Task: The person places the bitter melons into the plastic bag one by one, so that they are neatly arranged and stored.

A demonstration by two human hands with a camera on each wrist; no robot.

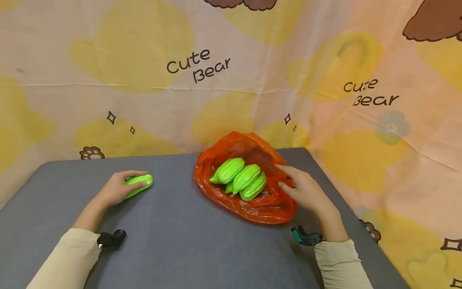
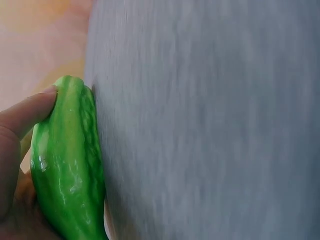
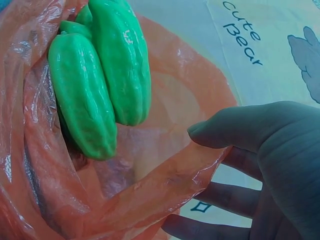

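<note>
On the left of the table, my left hand (image 1: 116, 188) grips a green ridged gourd (image 1: 147, 179). In the left wrist view the thumb lies along one side of that gourd (image 2: 67, 165), with the palm behind it; its blunt end sticks out past the thumb. An orange-red plastic bag (image 1: 249, 210) lies spread with its mouth wide, several similar green gourds (image 1: 246, 178) piled inside. My right hand (image 1: 306, 188) holds the bag's right rim. Seen from the right wrist, the thumb (image 3: 215, 131) is on the inner side of the film and the other fingers are behind it.
A grey table (image 1: 173, 245) carries everything. Behind it and along its right side hangs a pink and yellow printed cloth (image 1: 252, 108). Dark bands (image 1: 110, 239) circle both wrists below light sleeves. Bare table lies between the left hand and the bag.
</note>
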